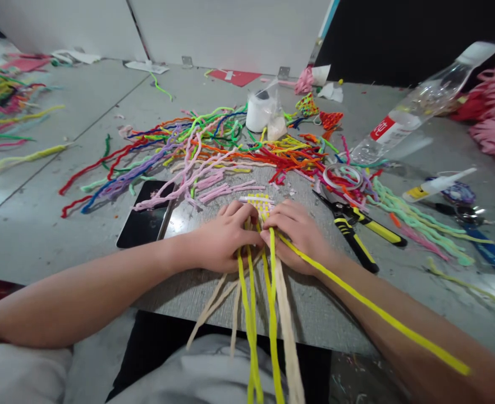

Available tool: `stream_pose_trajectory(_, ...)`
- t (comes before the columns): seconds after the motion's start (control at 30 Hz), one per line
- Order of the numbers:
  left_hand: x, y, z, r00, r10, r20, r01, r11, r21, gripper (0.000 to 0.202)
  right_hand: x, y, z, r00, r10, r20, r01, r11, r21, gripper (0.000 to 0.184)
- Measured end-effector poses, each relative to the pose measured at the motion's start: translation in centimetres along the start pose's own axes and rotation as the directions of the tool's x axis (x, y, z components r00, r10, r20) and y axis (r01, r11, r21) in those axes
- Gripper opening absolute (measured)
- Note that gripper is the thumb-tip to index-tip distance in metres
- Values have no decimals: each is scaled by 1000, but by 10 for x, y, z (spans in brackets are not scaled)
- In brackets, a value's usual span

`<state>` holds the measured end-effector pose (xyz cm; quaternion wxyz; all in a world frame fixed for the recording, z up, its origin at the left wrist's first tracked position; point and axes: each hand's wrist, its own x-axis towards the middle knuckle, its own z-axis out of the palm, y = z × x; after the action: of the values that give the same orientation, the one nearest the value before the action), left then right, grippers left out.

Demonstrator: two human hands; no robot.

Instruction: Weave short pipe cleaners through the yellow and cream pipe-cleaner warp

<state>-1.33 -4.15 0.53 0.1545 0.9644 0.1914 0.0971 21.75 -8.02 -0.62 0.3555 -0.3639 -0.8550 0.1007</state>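
A small woven piece of yellow, white and pink cords lies on the grey table, partly covered by my fingers. Loose yellow cords and cream cords run from it toward my lap and over the table's front edge. My left hand is closed round some of these cords, thumb toward the middle. Close beside it, my right hand pinches cords just below the weave. One long yellow cord crosses the right hand and lies along the forearm. The fingertips hide the exact grip.
A black phone lies left of my hands, pliers right. Behind spreads a tangle of coloured cords, with a white roll in plastic. A plastic bottle, a glue bottle and a tape ring stand or lie right.
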Motion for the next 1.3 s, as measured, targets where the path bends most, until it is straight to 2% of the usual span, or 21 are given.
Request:
stream_pose_trajectory(0.13, 0, -1, 2, 1000, -2, -20, 2, 1000, 7, 25, 0, 0, 0, 1000, 9, -2, -9, 1000, -2, 15)
stream_pose_trajectory(0.43, -2, -8, 4, 994, -79, -79, 83, 996, 41, 43, -2, 0, 1, 999, 27, 18, -27, 1000, -15, 13)
stream_pose_trajectory(0.63, 0, -7, 4, 997, -62, -35, 65, 995, 81, 34, -1, 0, 0, 999, 28, 36, -28, 999, -17, 14)
stream_pose_trajectory(0.77, 1, -4, 1, 999, -29, -39, 31, 999, 38, 22, -1, -1, 0, 999, 27, 20, -26, 1000, -14, 14)
stream_pose_trajectory(0.97, 0, -5, -4, 996, 41, -78, -42, 999, -16, 20, -3, -7, -5, 1000, 3, -17, -3, 1000, -7, 12)
stream_pose_trajectory(1.1, -2, -2, -10, 982, 139, -128, -151, 984, -89, 7, -5, -12, -7, 996, -92, -19, 91, 996, -22, 18)
stream_pose_trajectory(1.3, -5, 5, -15, 951, 256, -171, -284, 944, -167, 14, -8, -24, -11, 972, -234, 21, 235, 970, -70, 24)
